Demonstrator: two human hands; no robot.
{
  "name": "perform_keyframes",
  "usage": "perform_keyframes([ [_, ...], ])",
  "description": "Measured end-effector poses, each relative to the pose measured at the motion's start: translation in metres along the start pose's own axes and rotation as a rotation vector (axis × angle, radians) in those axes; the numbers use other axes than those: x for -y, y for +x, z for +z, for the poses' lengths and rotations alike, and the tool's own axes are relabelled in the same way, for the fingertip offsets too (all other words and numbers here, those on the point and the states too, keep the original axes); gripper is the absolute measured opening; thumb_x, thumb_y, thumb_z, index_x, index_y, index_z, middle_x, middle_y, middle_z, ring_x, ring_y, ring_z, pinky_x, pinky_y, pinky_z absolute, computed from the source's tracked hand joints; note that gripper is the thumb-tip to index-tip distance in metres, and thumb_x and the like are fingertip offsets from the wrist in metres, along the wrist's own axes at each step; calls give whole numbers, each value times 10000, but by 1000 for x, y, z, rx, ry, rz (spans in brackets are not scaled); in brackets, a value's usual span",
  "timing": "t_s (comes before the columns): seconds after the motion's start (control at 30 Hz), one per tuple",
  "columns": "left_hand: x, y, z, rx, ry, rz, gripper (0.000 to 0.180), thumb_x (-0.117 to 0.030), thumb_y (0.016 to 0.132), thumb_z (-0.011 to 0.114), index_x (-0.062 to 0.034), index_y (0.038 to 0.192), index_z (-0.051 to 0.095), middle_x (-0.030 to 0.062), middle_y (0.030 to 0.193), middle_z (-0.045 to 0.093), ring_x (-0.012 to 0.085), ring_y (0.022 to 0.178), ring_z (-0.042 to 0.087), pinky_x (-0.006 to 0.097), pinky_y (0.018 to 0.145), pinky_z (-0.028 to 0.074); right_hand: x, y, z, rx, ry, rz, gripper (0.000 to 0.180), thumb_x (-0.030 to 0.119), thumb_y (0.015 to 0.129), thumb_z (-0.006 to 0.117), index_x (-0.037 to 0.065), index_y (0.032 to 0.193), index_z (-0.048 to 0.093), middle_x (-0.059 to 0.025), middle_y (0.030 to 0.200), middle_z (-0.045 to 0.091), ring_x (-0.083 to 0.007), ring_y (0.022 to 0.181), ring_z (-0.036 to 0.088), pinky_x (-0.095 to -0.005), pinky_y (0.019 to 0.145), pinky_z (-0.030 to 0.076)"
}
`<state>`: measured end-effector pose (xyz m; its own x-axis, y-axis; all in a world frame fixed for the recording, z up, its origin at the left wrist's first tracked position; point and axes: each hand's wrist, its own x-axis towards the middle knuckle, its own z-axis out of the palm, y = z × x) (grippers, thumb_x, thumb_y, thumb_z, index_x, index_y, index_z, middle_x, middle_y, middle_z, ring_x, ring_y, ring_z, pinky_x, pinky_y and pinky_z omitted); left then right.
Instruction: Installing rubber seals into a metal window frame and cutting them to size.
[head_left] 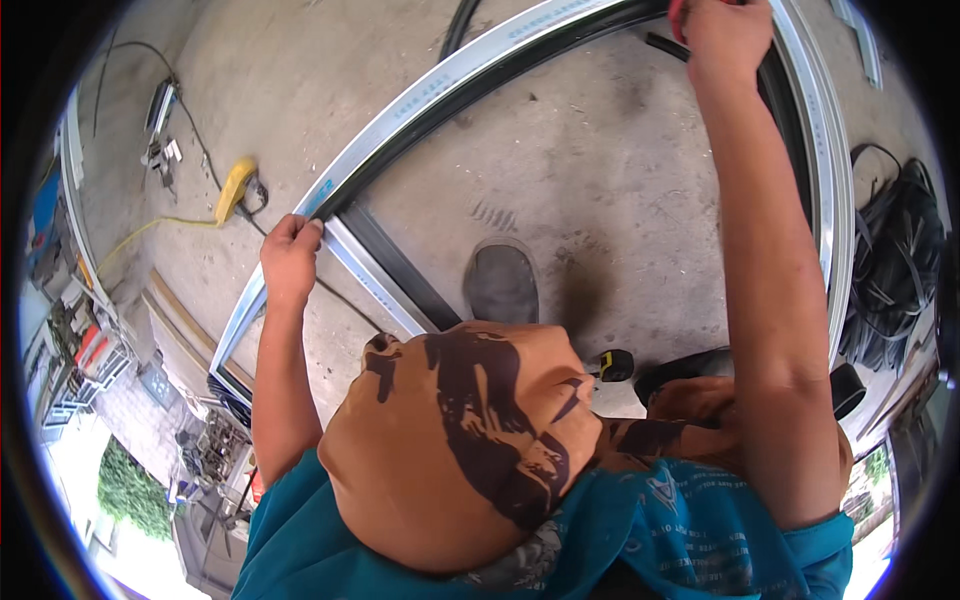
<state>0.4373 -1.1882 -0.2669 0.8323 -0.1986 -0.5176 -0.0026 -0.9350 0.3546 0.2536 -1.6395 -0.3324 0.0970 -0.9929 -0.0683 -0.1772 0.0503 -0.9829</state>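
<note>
A large silvery metal frame (432,92) with protective film lies in front of me, with a black rubber strip (470,102) along its inner edge. At the joint where a crossbar (372,275) meets the long side, my left hand (290,250) is closed on the frame and strip. My right hand (728,40) reaches to the far right corner, its fingers closed round a red thing (678,20). The top edge of the picture cuts off most of that red thing, so its kind cannot be told. A loose end of black strip (665,45) sticks out beside it.
My shoe (502,280) stands on the concrete inside the frame. A black-and-yellow tool end (616,365) shows near my knee. To the left lie a yellow power-strip-like block (237,188) and cords. Black strip coils (895,255) are heaped at right; wooden boards (180,318) lie at left.
</note>
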Motion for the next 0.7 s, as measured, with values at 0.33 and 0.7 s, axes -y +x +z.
perform_keyframes([
  [0.33,5,-4,3,10,-29,1,215,-208,827,653,4,796,653,20,646,577,104,622,503,279,600,415,13,-15,6,2,41,45,592,-46,810,641,-87,1339,379,-73,711,555,-136,466,508,-277,364,355],
  [0.7,0,0,2,35,-45,-84,227,-216,817,619,3,760,627,44,619,580,116,564,504,283,566,417,15,-15,1,66,43,78,368,-44,818,633,-71,1138,455,-64,642,534,-141,423,487,-283,336,329],
])
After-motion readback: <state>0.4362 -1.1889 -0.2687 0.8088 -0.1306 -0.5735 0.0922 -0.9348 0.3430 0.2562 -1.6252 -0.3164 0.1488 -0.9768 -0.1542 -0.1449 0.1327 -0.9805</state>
